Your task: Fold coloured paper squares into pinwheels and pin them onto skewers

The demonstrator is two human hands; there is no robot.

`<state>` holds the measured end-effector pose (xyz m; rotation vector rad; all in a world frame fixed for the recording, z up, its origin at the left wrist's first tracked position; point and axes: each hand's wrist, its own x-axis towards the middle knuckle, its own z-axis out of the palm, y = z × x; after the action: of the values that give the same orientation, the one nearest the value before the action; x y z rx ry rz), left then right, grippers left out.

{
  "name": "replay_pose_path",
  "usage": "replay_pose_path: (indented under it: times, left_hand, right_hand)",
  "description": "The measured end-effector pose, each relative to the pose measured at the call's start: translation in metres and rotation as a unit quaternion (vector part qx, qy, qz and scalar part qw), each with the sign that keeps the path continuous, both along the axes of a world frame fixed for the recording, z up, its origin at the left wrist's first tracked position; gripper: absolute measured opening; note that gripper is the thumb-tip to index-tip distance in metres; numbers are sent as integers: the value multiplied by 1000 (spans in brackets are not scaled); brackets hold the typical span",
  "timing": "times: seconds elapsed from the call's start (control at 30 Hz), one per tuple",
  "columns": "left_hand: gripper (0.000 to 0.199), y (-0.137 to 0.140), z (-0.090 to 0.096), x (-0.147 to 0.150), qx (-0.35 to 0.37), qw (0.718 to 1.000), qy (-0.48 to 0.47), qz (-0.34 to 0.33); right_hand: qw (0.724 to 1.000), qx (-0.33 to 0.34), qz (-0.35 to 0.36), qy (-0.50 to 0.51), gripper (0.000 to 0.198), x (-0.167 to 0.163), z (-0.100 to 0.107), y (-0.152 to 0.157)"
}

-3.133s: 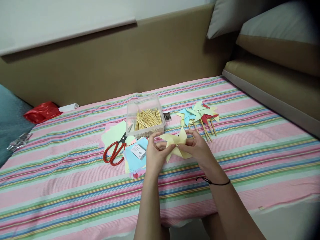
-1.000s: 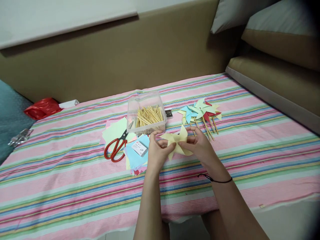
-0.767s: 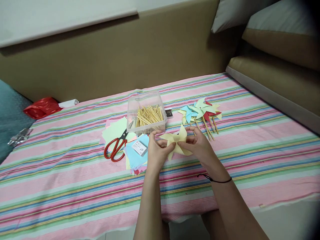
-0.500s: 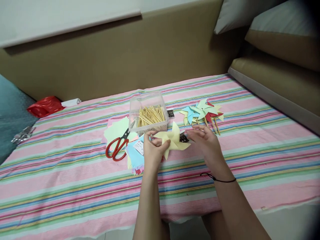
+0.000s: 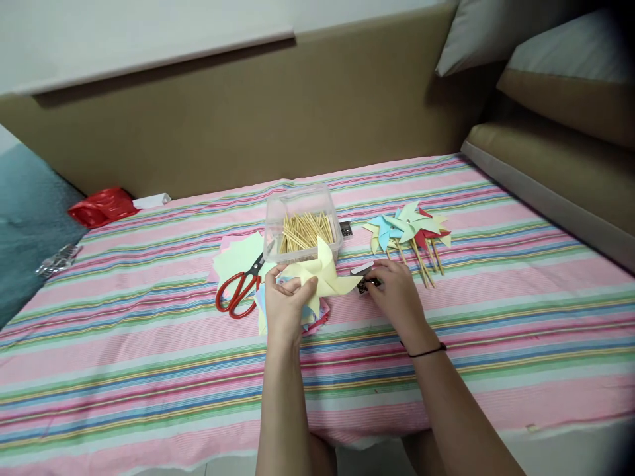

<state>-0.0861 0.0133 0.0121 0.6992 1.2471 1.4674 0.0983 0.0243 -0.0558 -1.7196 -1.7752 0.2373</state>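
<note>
My left hand (image 5: 288,297) pinches a pale yellow paper pinwheel (image 5: 325,274) near its centre, thumb on top, above a stack of coloured paper (image 5: 317,320). To its right, my right hand (image 5: 394,287) reaches down with thumb and fingertips together at a small packet of dark pieces (image 5: 370,284) on the cloth. Whatever lies between those fingertips is too small to make out. Several finished pinwheels (image 5: 409,221) on sticks lie beyond my right hand, in blue, green, yellow and red.
A clear plastic box (image 5: 303,198) of wooden sticks stands behind the pinwheel. Red-handled scissors (image 5: 238,294) lie on pale paper sheets (image 5: 238,258) at left. Another dark packet (image 5: 346,229) sits beside the box. Farther left are a red bag (image 5: 104,206) and a silvery packet (image 5: 58,260).
My right hand has come down onto the dark packet, its fingers closing together. The pinwheel in my left hand has shifted slightly left, and the view has turned a little.
</note>
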Motion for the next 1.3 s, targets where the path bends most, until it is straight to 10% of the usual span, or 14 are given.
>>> replay_pose_path:
  times: [0.47,1.3]
  left_hand:
    - [33,3,-1,-50,57,986,-80,138]
    - [55,1,2,-39,54,993,-77,74]
  right_hand:
    - [996,36,6,-87,18,-3,-4,3]
    - [996,13,-2,-90,15,-11,-1,1]
